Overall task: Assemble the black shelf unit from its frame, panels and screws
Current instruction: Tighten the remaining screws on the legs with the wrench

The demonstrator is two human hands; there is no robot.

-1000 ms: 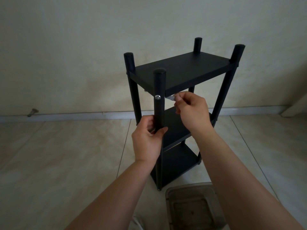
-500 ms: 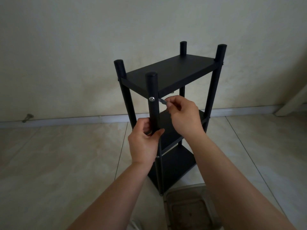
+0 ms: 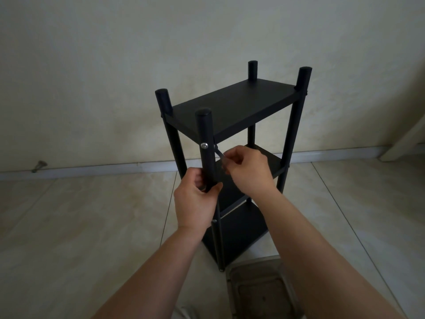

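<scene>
The black shelf unit (image 3: 232, 104) stands upright on the tiled floor, with three panels between four round posts. My left hand (image 3: 195, 199) grips the near front post (image 3: 205, 134) below the top panel. A silver screw head (image 3: 204, 145) shows on that post at the level of the top panel. My right hand (image 3: 248, 171) pinches a thin silver tool (image 3: 219, 153), whose tip points up to the right side of the post under the top panel. Another screw (image 3: 214, 221) sits lower on the same post.
A clear plastic container (image 3: 259, 291) lies on the floor just in front of the shelf's foot. A small metal fitting (image 3: 39, 165) sticks out by the white skirting board at the left. The wall is close behind the shelf.
The shelf has shifted left and lower in view. My right hand has come down a little and the tool's tip now angles up under the top panel, right of the post.
</scene>
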